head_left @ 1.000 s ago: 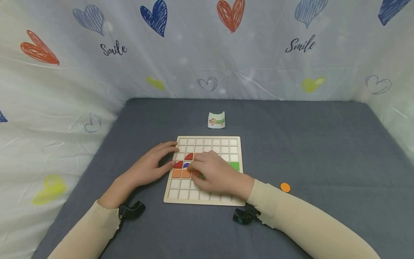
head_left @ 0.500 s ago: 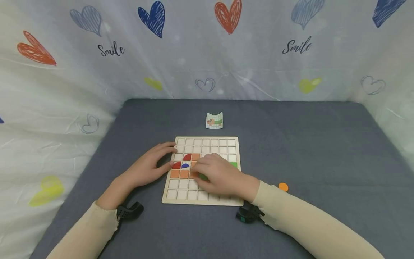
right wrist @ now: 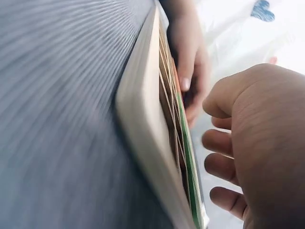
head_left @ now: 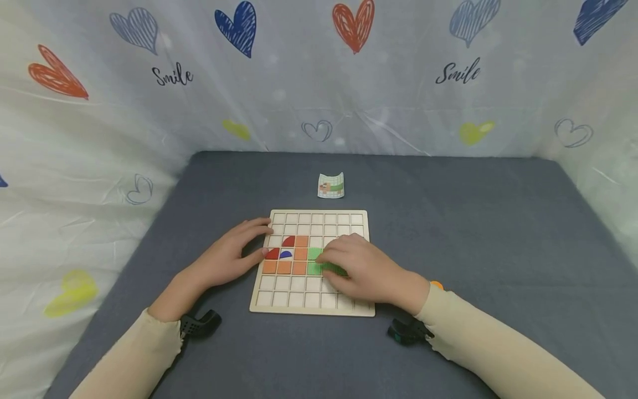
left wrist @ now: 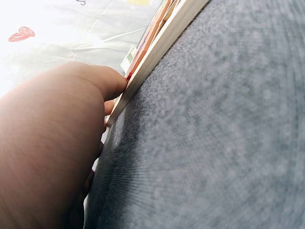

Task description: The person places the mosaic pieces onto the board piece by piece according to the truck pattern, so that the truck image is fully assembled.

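Note:
A pale wooden grid board (head_left: 304, 308) lies flat on the dark cloth in the head view. In its left part sit orange square tiles (head_left: 301, 254), red rounded tiles (head_left: 288, 242) and a white tile with a blue half-round (head_left: 286, 255). Green tiles (head_left: 314, 268) run to the right, partly hidden under my right hand (head_left: 371, 270). That hand hovers over the board; the right wrist view shows its fingers loosely bent with nothing between them. My left hand (head_left: 224, 256) rests its fingertips and thumb along the board's left edge, fingers fairly straight.
Behind the board lies a small curled picture card (head_left: 331, 188) with a grid design. An orange disc (head_left: 437, 285) peeks out beside the right sleeve, mostly hidden. A white curtain (head_left: 389, 83) printed with hearts stands behind the table.
The right hand has shifted to the right over the board, uncovering orange and green tiles. Its sleeve now covers most of the orange disc. The left hand has stayed at the board's edge.

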`<act>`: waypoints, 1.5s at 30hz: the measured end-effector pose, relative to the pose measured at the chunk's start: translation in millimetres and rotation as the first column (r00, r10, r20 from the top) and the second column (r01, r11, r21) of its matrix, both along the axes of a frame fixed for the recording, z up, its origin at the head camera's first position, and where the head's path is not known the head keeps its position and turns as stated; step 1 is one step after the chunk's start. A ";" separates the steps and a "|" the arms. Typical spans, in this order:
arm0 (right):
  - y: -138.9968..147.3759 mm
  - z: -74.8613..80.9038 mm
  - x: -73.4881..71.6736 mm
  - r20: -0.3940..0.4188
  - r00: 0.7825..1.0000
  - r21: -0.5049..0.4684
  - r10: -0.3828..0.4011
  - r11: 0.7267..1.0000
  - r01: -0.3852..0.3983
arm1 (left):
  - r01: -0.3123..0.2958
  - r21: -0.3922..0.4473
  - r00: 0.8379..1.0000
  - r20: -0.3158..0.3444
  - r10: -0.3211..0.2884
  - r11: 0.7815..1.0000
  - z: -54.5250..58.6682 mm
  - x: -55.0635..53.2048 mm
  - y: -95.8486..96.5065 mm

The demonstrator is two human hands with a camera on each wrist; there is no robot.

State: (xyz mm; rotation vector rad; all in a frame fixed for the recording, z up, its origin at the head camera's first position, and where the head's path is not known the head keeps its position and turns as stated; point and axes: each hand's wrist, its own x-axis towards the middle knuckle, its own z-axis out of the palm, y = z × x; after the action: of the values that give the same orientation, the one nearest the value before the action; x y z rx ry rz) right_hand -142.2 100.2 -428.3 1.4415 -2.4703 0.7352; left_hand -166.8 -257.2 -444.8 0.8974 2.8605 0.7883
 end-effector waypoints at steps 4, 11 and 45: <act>21.7 0.2 1.2 0.009 0.999 -0.026 -0.050 0.998 0.051 | -0.005 -0.003 1.000 0.005 0.005 1.000 1.1 -0.3 0.2; 61.7 0.2 5.6 0.038 0.994 -0.065 -0.098 0.993 0.100 | -0.014 -0.005 1.000 0.013 0.014 1.000 1.2 0.5 0.9; 107.8 -10.3 24.3 0.059 0.997 0.025 -0.041 0.999 0.040 | -0.007 -0.001 1.000 0.005 0.007 1.000 0.2 -0.5 0.8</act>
State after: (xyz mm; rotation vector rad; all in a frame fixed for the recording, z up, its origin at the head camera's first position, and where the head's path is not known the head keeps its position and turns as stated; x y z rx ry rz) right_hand -117.9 207.9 -438.6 1.3924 -2.5529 0.7543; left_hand -167.3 -256.4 -444.5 0.8838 2.8609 0.7880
